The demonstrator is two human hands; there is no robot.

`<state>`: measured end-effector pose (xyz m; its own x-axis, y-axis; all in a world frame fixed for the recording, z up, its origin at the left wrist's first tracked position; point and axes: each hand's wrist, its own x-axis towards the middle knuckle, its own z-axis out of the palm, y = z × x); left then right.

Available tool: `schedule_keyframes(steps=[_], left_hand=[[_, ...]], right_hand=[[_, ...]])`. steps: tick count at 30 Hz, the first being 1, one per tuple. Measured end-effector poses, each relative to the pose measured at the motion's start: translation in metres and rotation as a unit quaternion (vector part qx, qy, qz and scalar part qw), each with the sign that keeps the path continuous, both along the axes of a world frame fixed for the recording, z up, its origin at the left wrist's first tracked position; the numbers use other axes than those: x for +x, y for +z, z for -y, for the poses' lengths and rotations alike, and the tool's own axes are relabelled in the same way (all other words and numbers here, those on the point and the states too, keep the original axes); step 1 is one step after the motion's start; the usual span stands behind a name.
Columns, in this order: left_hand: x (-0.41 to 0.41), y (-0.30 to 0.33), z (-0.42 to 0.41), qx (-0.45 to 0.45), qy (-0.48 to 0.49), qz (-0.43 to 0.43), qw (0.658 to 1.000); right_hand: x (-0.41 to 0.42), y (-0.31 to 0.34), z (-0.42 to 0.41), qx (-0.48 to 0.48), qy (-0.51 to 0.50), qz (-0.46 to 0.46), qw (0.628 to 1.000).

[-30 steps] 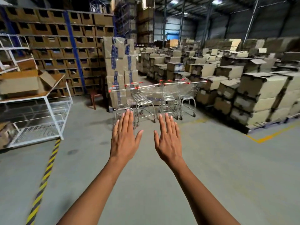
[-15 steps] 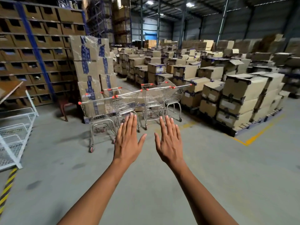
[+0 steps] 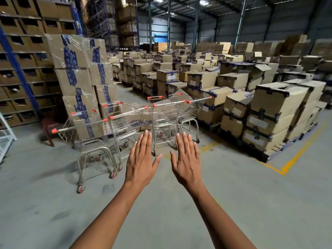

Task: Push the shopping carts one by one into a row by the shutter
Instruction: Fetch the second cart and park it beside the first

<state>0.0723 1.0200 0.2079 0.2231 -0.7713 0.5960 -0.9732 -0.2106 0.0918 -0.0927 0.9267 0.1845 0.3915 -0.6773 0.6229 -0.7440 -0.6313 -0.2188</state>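
Several wire shopping carts with red handle ends stand side by side on the concrete floor ahead. The leftmost cart [image 3: 86, 133] is nearest; a second cart [image 3: 125, 121] and a third cart [image 3: 164, 112] stand behind it, and another cart [image 3: 193, 108] is at the right. My left hand [image 3: 142, 161] and my right hand [image 3: 186, 159] are stretched out flat, palms down, fingers together. Both hover in front of the carts, touching nothing. No shutter is in view.
A wrapped stack of cardboard boxes [image 3: 80, 78] rises behind the carts. Pallets of boxes [image 3: 269, 112] fill the right side, edged by a yellow floor line [image 3: 294, 157]. Blue shelving [image 3: 21, 69] lines the left wall. A white rack [image 3: 5, 139] pokes in at the left.
The carts have grown larger and nearer in view as I walk toward them. The white rack has slid off to the left. My hands keep the same flat, outstretched pose.
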Motion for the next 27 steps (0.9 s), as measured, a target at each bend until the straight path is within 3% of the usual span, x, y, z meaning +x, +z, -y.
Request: schedule_keyframes(steps=[14,27], left_hand=[[0.105,-0.013,0.359,0.011,0.003,-0.009,1.0],[0.24,-0.004,0.68,0.022,-0.047,-0.01,0.999]], right_hand=[[0.12,-0.005,0.36,0.008,0.005,-0.015,1.0],[0.248,0.005,0.667,-0.002,-0.055,-0.001,0.998]])
